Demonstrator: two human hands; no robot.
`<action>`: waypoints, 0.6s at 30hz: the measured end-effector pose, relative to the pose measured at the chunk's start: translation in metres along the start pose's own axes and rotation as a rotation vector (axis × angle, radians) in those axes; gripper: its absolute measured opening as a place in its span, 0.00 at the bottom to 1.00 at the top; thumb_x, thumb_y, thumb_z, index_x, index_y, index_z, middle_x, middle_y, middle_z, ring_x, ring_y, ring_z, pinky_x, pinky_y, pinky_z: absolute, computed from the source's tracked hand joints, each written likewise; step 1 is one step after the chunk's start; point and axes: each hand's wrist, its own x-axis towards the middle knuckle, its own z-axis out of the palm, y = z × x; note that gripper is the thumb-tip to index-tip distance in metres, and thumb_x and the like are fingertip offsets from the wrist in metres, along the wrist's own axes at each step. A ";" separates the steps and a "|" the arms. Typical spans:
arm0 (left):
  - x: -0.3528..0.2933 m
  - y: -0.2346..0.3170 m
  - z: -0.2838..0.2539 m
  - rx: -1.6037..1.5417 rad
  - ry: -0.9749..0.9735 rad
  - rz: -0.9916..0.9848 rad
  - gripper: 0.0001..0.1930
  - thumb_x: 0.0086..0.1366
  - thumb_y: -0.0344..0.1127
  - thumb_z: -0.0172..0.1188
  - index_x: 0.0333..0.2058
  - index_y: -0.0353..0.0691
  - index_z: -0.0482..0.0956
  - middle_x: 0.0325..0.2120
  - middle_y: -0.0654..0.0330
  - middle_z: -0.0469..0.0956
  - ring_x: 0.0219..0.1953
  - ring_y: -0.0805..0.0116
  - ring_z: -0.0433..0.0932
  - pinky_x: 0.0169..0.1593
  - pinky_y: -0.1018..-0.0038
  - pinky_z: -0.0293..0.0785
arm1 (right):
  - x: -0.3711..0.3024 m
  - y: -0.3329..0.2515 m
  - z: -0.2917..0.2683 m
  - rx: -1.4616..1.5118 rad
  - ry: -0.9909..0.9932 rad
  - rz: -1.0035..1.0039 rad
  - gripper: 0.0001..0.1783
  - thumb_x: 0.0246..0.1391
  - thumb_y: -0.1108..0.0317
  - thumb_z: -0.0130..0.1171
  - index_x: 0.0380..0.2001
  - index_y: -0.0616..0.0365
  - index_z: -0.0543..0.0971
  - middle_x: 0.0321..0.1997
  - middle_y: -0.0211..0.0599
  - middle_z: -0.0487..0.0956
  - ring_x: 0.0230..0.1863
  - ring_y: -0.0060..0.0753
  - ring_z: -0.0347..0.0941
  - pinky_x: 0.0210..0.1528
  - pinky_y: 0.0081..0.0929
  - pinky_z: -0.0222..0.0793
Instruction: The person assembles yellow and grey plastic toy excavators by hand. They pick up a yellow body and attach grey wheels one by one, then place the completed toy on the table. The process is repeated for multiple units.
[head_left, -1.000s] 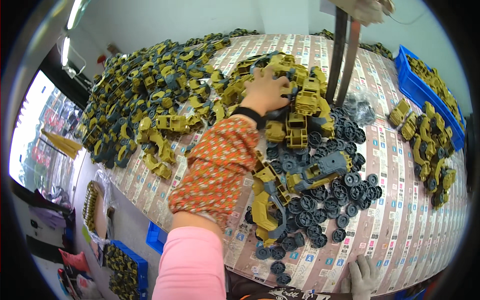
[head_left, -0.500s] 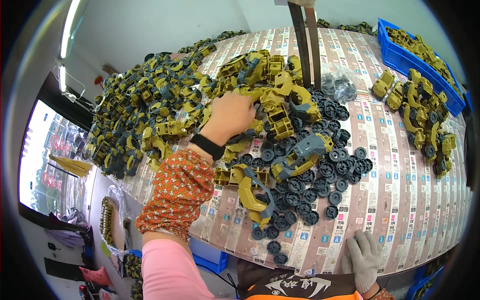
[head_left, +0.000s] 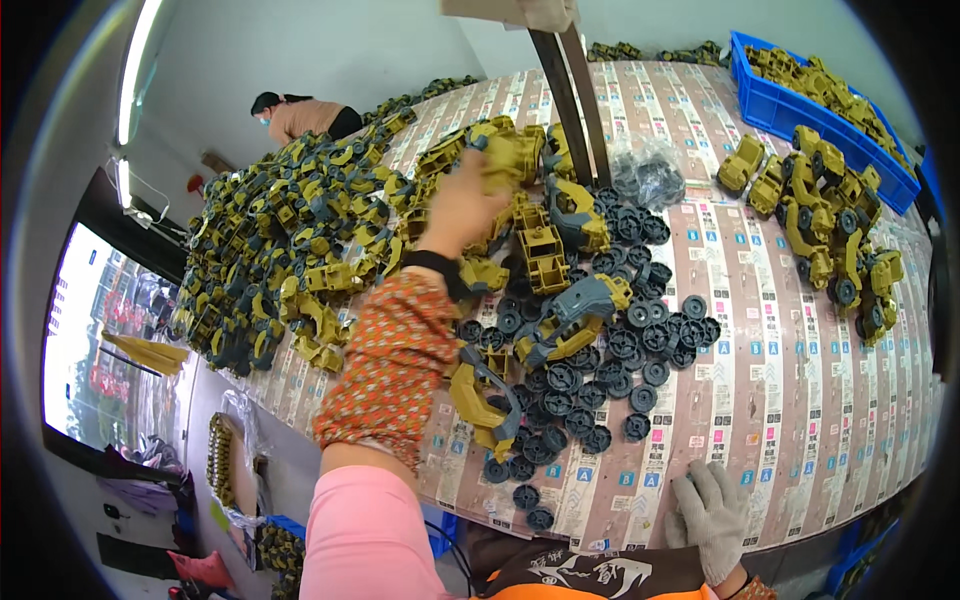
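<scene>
My left hand (head_left: 465,205), bare with a black wristband, reaches over the heap of olive toy vehicle parts. Its fingers are smeared by motion. Right beside them is a blurred olive toy truck body (head_left: 510,155); whether they grip it I cannot tell. My right hand (head_left: 712,515), in a pale knit glove, rests flat on the table's near edge with its fingers stretched out, holding nothing. Between the hands lie many loose dark toy wheels (head_left: 590,385). A grey-and-olive vehicle shell (head_left: 575,315) sits on the wheels, and a curved olive-and-grey shell (head_left: 480,400) lies nearer to me.
A large pile of olive-and-grey toy vehicles (head_left: 290,235) covers the left side. At the far right stands a blue crate (head_left: 790,110) of olive parts, with assembled vehicles (head_left: 830,215) before it. A dark upright post (head_left: 575,110) and a clear plastic bag (head_left: 648,175) stand beyond the wheels. Another person (head_left: 305,118) bends at far left.
My left hand has moved farther away over the heap and is now blurred. The view has shifted a little, and another person has come into sight at far left. My right hand stays on the edge.
</scene>
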 end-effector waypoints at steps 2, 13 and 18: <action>-0.016 -0.018 -0.035 0.171 0.119 -0.109 0.29 0.64 0.51 0.68 0.57 0.43 0.72 0.48 0.41 0.84 0.54 0.38 0.82 0.52 0.45 0.80 | 0.001 0.000 -0.001 0.011 -0.024 0.022 0.30 0.43 0.64 0.69 0.54 0.54 0.82 0.65 0.48 0.77 0.66 0.59 0.72 0.63 0.56 0.67; -0.162 -0.161 -0.090 0.648 -0.082 -0.313 0.32 0.64 0.54 0.73 0.60 0.46 0.71 0.51 0.44 0.79 0.57 0.38 0.77 0.55 0.43 0.76 | 0.007 -0.003 -0.005 0.042 -0.023 0.040 0.31 0.45 0.69 0.69 0.57 0.55 0.81 0.64 0.48 0.78 0.66 0.59 0.72 0.67 0.56 0.65; -0.130 -0.040 -0.059 0.052 -0.042 0.238 0.32 0.68 0.51 0.71 0.64 0.40 0.76 0.53 0.47 0.82 0.57 0.44 0.78 0.61 0.53 0.75 | 0.002 -0.001 0.001 0.013 0.037 0.008 0.29 0.46 0.68 0.68 0.56 0.56 0.81 0.64 0.48 0.78 0.66 0.59 0.72 0.67 0.55 0.66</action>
